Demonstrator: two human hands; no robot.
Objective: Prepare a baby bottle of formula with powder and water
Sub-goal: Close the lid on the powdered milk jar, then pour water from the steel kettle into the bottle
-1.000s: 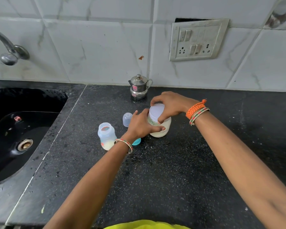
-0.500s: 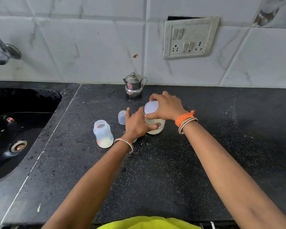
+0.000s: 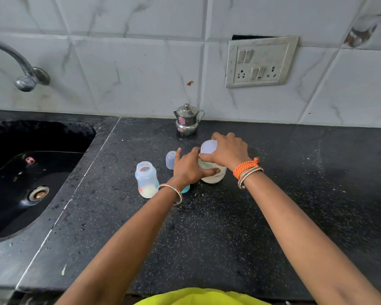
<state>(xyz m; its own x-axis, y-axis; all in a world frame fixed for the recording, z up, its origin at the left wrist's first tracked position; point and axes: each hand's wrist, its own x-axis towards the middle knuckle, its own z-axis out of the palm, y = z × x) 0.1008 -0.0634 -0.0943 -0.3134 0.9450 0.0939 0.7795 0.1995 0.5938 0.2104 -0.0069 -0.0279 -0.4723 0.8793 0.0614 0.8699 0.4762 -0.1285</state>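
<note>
Cap (image 3: 171,160) and steel pot (image 3: 187,119) behind bottle (image 3: 146,179)

- The jar (image 3: 213,172) stands mid-counter (image 3: 229,227), with the lid (image 3: 209,147) on top of it
- The right hand (image 3: 228,150) sits over the lid; the left hand (image 3: 188,168) is against the jar's left side
- The cap (image 3: 171,160) is just left of the left hand, behind the bottle (image 3: 146,179)
- The bottle stands left of the jar, in front
- The pot (image 3: 187,119) is behind them, at the wall
- The sink (image 3: 26,172) lies far left, under the tap (image 3: 20,67)
- The switchboard (image 3: 261,61) is on the wall, above right
</note>
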